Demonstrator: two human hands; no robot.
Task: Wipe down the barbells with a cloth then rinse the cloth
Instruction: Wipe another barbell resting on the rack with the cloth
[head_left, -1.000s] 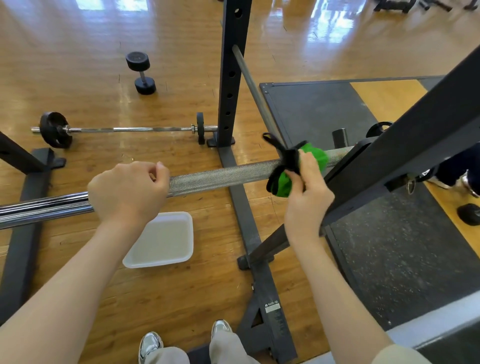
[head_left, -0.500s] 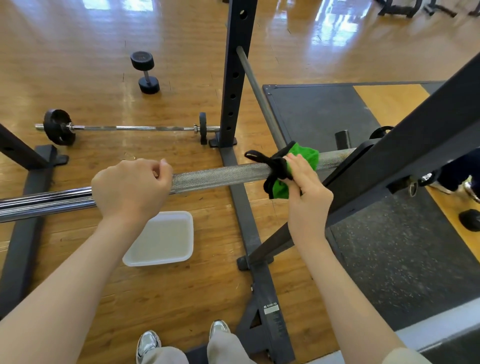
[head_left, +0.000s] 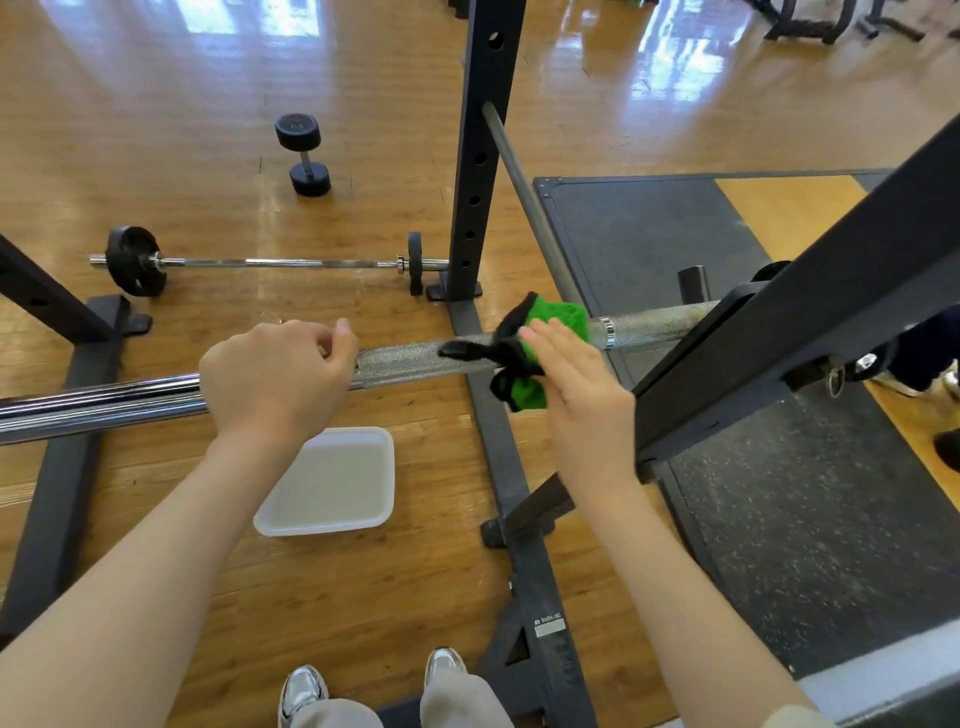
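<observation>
The black rack (head_left: 470, 156) carries the barbell (head_left: 415, 361) across the frame from 9 to 3 o'clock, with open wooden floor (head_left: 156, 130) beyond it at 12. The left hand (head_left: 275, 376) is fisted round the bar; the right hand (head_left: 582, 384), fingers (head_left: 545, 338) straight and together, presses the green cloth (head_left: 550, 332) draped over the knurling beside the rack's edge. The white tray (head_left: 332, 483) lies below at 6.
</observation>
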